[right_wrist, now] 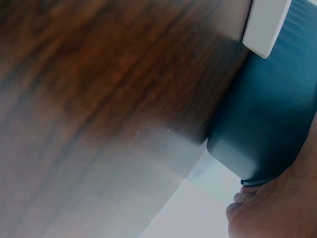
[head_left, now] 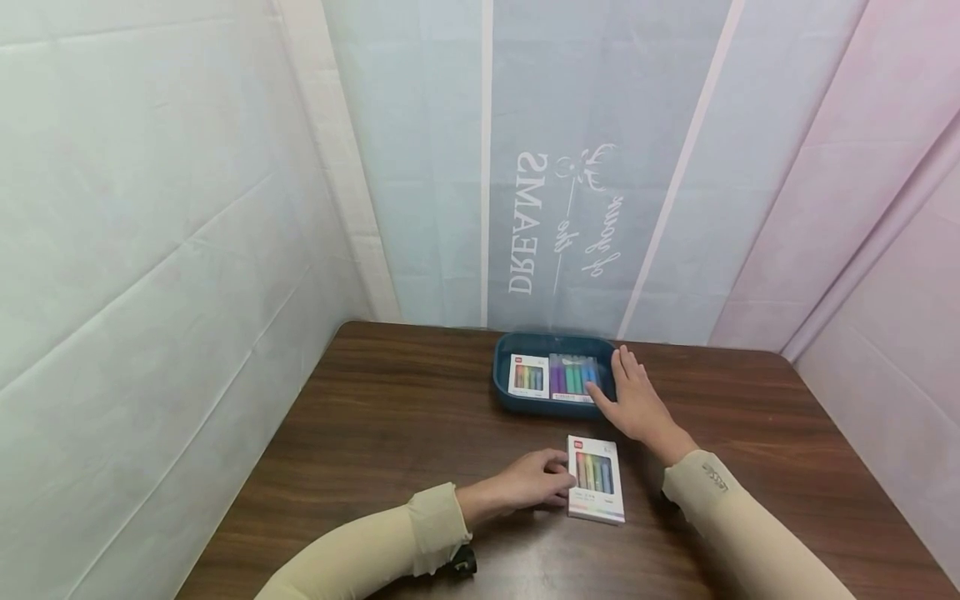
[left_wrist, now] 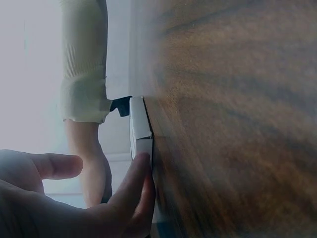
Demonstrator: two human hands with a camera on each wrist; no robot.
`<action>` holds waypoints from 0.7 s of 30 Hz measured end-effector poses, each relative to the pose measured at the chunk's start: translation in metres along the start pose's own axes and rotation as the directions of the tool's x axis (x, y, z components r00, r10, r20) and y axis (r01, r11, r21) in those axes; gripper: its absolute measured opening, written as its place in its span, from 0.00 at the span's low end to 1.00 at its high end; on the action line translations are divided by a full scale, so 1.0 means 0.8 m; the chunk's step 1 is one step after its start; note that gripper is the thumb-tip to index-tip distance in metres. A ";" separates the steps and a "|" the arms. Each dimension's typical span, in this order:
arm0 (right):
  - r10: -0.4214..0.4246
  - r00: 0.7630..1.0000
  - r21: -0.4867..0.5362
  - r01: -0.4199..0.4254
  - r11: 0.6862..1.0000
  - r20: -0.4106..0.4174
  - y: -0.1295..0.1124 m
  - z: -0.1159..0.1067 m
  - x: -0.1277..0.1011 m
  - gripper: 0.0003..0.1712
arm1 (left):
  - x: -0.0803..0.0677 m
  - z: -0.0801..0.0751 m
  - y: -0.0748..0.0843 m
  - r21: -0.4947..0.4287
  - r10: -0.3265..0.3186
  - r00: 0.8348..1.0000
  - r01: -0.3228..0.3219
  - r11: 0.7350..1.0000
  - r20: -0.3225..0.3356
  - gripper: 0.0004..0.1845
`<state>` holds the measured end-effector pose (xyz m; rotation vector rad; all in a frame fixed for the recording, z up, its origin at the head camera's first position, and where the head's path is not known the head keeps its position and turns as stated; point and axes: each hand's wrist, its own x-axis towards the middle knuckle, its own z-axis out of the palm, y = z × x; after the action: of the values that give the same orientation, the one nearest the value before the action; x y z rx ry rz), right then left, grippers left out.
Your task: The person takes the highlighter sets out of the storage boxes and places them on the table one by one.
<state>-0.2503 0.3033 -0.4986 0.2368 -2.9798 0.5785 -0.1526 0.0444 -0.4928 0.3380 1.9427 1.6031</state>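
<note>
Just right of the left hand [head_left: 534,481], touches the flat-lying white box [head_left: 596,510] with loose fingers, thumb apart — perhaps to square it; farther forward, spreads the right hand [head_left: 637,400] against the blue tray [head_left: 540,407] — likely for steadying.

You wear cream sleeves [head_left: 352,554]. Your tray [head_left: 551,408] is dark teal; the clear pack [head_left: 573,379] in it shows purple, green and blue. Your nearer box [head_left: 596,500] is white, with red logo [head_left: 578,445] and rainbow-coloured window [head_left: 594,473]. Table [head_left: 420,387]: dark brown, streaked grain. Backdrop [head_left: 442,167]: pale blue, white lettering [head_left: 528,225].
</note>
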 end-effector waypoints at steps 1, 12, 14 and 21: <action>0.000 1.000 0.000 0.000 1.000 -0.001 0.000 0.000 0.000 0.61 | 0.000 0.000 0.000 -0.007 -0.003 1.000 0.003 1.000 -0.001 0.29; -0.003 1.000 -0.005 0.003 1.000 -0.002 0.003 0.002 0.001 0.61 | -0.002 -0.001 0.002 -0.004 -0.021 0.999 0.021 1.000 0.030 0.29; -0.003 1.000 -0.005 0.003 1.000 -0.002 0.002 0.001 0.002 0.60 | -0.002 -0.001 0.002 0.001 -0.015 1.000 0.015 1.000 0.027 0.29; -0.010 1.000 -0.020 0.010 1.000 0.014 0.001 -0.002 0.003 0.60 | 0.001 -0.010 0.006 0.037 0.014 1.000 -0.014 0.999 0.001 0.27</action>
<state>-0.2525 0.3045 -0.4973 0.2551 -2.9940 0.5476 -0.1585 0.0395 -0.4879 0.3674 1.9752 1.5775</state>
